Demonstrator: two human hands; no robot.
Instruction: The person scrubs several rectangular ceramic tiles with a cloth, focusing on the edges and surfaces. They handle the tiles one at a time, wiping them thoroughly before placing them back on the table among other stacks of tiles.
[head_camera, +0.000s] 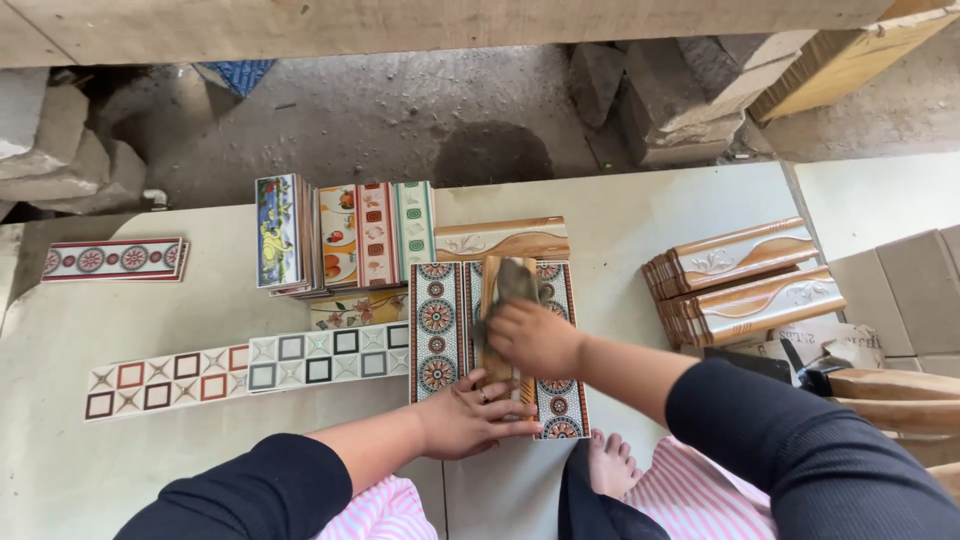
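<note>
Brown moulded tile strip lies beneath the right hand, which closes on a grey cloth; left hand, fingers spread flat, steadies its near end. Risk: hard rubbing may skid it off the patterned border tiles underneath.

Right hand is pressing a grey-brown, soft, matt cloth rag onto a narrow brown wood-look glazed ceramic trim tile. Left hand is resting on glossy ceramic border tiles with round red-blue medallions. Stacked brown-and-cream relief moulding tiles are shining smooth and glazed. Long white tile strip with coloured squares is looking glossy. Large pale slab underneath is looking matt, dusty. Grey ground is looking rough.
</note>
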